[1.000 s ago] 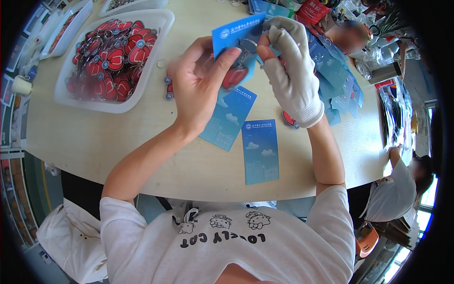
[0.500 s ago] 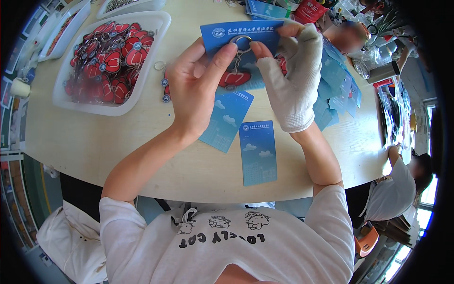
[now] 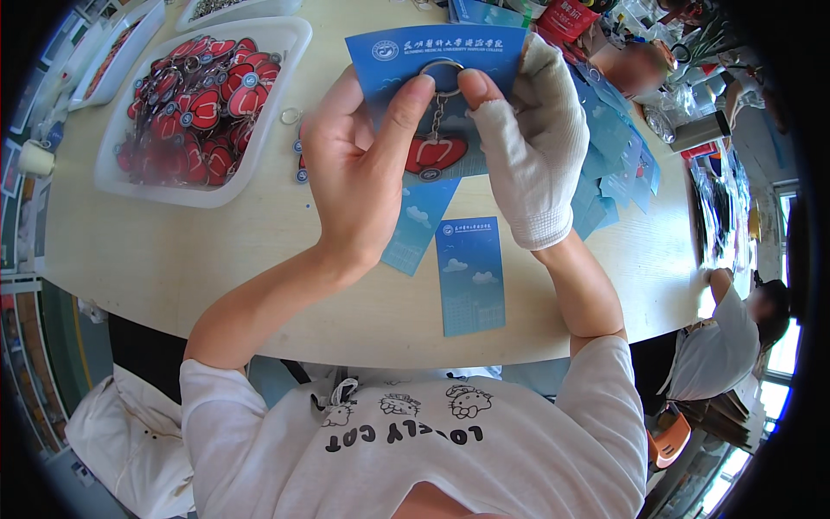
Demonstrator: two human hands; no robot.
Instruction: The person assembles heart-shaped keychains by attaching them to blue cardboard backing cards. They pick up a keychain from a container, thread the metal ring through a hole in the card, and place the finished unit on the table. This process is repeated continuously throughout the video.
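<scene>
Between my hands, above the table, is a blue printed card (image 3: 497, 45) with a keychain lying against its front. My bare left hand (image 3: 363, 177) is closed on the card's left side, its thumb pressing the metal key ring (image 3: 443, 63). My right hand (image 3: 538, 164), in a white glove that leaves the fingertips bare, grips the right side, its thumb on the ring's other side. A short chain hangs from the ring to a red pendant (image 3: 437, 154) with a small round badge. My other fingers are mostly hidden behind the card.
Two blue cards lie on the table (image 3: 380, 320), one upright (image 3: 471, 277), one partly behind my left hand (image 3: 421, 223). At left stands a white tub (image 3: 251, 177) of red keychains. A loose ring (image 3: 290, 116) lies beside it. Several cards are piled right; another person (image 3: 722, 350) sits beyond.
The held card has shifted slightly left and tilted, showing more of its front. The pendant hangs lower and is more visible. Both hands keep their hold, thumbs still on the ring.
</scene>
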